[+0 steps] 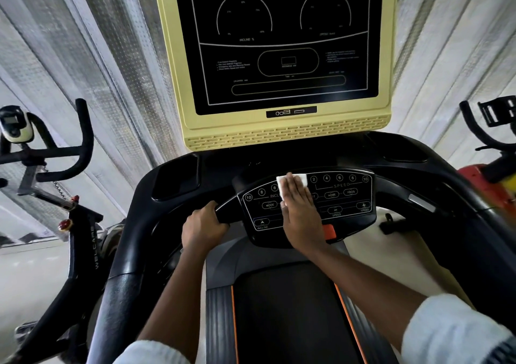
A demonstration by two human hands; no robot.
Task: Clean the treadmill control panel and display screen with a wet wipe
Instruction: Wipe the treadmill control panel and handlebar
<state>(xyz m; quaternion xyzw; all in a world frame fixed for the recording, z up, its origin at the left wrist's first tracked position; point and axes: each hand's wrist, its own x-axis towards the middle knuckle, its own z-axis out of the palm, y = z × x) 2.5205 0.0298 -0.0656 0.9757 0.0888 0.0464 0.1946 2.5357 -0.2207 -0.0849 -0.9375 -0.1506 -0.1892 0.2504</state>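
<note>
Pale, textured curtain-like walls (pixel 120 64) rise behind the treadmill we stand on, with a black exercise bike (pixel 55 185) at our left and part of a red one (pixel 491 179) at the right edge. Ahead of us the display screen (pixel 282 39) sits upright in a yellow frame (pixel 287 134); its black face is unlit, showing only thin white outlines of two dials, an oval and a long bar. Below it lies the control panel (pixel 343 199), a glossy black shield shape printed with white numbered circles, MODE, HOME and PROG ovals, and SPEED and INCLINE labels, with an orange tab (pixel 329 231) at its lower edge. We see the wet wipe (pixel 290 182) as a small white folded sheet on the upper middle of that panel, its top corners peeking out past our fingertips. Our right hand (pixel 300 212) lies flat on it, palm down, fingers straight and held close together, pressing the wipe against the panel rather than pinching it. Our left hand (pixel 202 225) has its grip curled fully around the black handlebar (pixel 223 208) just beside the panel's left edge. White sleeves (pixel 452 333) cover both forearms near the bottom, above the dark running belt (pixel 287 307) with its orange edging.
</note>
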